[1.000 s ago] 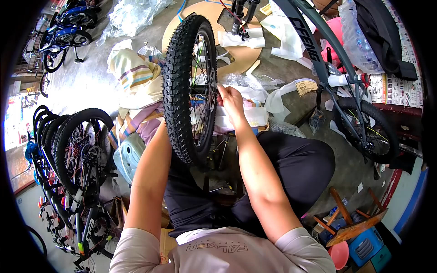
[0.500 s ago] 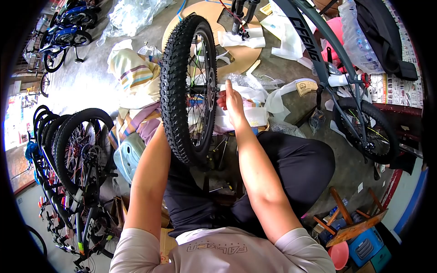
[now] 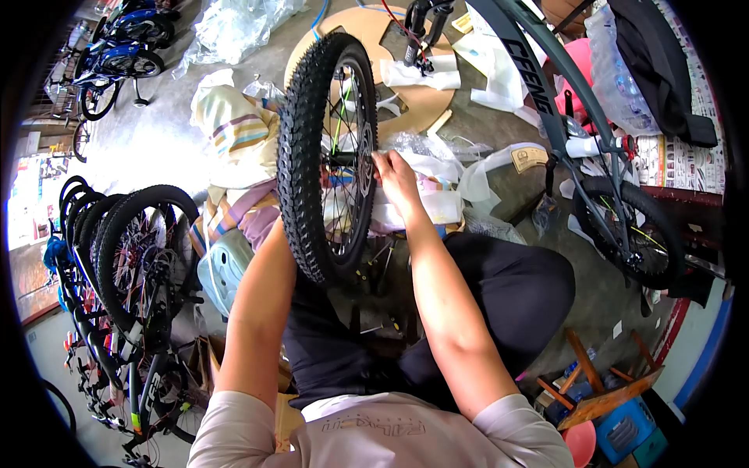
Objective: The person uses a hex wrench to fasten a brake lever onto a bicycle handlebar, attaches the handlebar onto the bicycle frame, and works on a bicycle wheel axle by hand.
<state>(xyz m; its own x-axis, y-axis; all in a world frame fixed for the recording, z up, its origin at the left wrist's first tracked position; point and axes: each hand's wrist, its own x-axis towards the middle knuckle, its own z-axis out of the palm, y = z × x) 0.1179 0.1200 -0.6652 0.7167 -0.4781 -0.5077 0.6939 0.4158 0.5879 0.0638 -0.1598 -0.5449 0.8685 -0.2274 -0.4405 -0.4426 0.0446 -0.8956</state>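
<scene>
A bicycle wheel [image 3: 300,171] with a knobby black tyre stands upright in front of me, above my lap. My right hand [image 3: 397,179] is at its right side, thumb and fingers pinched together at the axle end, beside the disc rotor [image 3: 365,160]. The fingertips partly cover what they grip. My left forearm [image 3: 269,288] reaches up behind the tyre on the left side. The wheel hides my left hand, so its fingers do not show.
A grey bicycle frame [image 3: 527,70] stands at the right, with a fork [image 3: 417,43] near the top. Cardboard [image 3: 320,35], plastic wrap and cloths [image 3: 234,125] cover the floor ahead. Several bicycles [image 3: 140,265] line the left. A wooden stool [image 3: 612,398] lies at lower right.
My right hand's raised thumb has come down, and the thumb and fingers now meet at the axle end. The wheel has shifted slightly right in view, as has the background.
</scene>
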